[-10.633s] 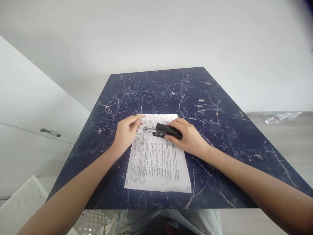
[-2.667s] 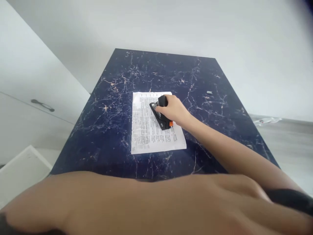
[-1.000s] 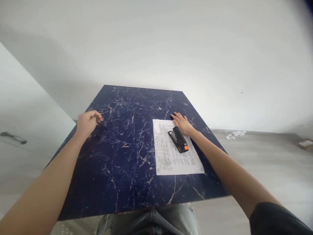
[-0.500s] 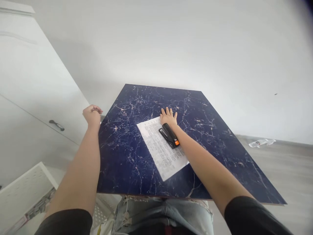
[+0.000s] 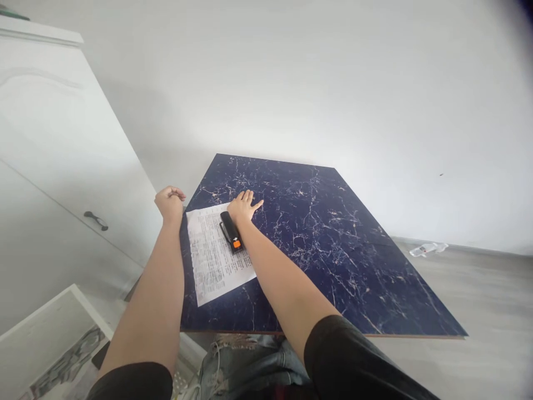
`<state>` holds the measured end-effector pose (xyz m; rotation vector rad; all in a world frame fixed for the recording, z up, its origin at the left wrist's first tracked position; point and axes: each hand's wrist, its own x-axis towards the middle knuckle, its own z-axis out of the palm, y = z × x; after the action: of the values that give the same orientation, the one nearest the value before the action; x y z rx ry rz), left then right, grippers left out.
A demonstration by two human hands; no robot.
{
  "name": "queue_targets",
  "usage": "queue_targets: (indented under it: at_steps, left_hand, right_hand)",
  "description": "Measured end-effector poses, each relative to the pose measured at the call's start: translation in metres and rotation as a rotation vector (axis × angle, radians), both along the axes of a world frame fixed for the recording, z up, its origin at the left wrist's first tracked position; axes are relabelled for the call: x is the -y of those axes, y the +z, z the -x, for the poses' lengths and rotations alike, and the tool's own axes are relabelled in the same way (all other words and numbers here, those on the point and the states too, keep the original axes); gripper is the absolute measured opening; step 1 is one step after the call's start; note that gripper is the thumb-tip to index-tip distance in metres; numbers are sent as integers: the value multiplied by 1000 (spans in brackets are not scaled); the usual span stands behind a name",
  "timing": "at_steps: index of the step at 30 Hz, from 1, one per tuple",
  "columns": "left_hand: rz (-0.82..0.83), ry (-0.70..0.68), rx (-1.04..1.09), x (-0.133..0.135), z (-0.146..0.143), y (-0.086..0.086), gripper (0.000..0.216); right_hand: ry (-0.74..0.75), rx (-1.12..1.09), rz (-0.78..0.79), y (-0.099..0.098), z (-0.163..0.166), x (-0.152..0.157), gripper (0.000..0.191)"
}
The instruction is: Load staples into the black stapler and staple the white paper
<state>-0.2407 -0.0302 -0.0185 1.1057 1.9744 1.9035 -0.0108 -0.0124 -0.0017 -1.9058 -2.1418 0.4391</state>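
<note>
My right hand (image 5: 244,206) lies flat with fingers spread, at the top right corner of a printed sheet of paper (image 5: 208,255). A black stapler with an orange tip (image 5: 231,230) rests on the sheet, right against that wrist. The paper lies near the left edge of the blue marbled table (image 5: 308,239). My left hand (image 5: 170,204) is just off the table's left edge, fingers curled into a loose fist, with nothing visible in it. Part of the sheet is hidden under my right forearm.
A white cabinet with a dark handle (image 5: 95,220) stands at the left. Below it is a white open box or drawer (image 5: 50,316) with items inside. A clear plastic item (image 5: 428,249) lies on the floor at the right, by the white wall (image 5: 300,83).
My right hand has slid left across the table, and the paper and stapler have shifted left with it. My left hand stays curled by the table edge. The camera view has shifted slightly.
</note>
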Motion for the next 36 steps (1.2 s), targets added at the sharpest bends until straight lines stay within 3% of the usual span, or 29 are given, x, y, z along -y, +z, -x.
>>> queue_targets:
  at_steps: [4,8,10,17,23,26,29,33,36]
  left_hand:
    - [-34,-14,15,-2,4,-4,26]
    - [-37,1,36,-4,5,-6,27]
    - [-25,3,36,-5,3,-6,26]
    - [28,-23,-45,0,-7,-1,20]
    - [87,-120,-223,7,-25,9,20]
    - [117,-239,-349,11,-54,16,22]
    - [135,-447,-492,14,-102,20,27]
    - [147,-765,-677,25,-177,19,34]
    - [148,-918,-791,38,-217,17,35]
  right_hand:
    - [230,-1,-82,4,0,3,69]
    - [640,33,-116,1,-27,15,59]
    - [736,50,-115,-3,-43,25,57]
    - [610,78,-171,-18,-97,52,59]
    - [547,85,-184,-19,-195,60,60]
    - [574,80,-172,-18,-249,57,59]
    - [603,82,-167,-19,-288,54,58]
    - [564,92,-185,-26,-311,51,58]
    - [557,12,-201,-28,-312,50,56]
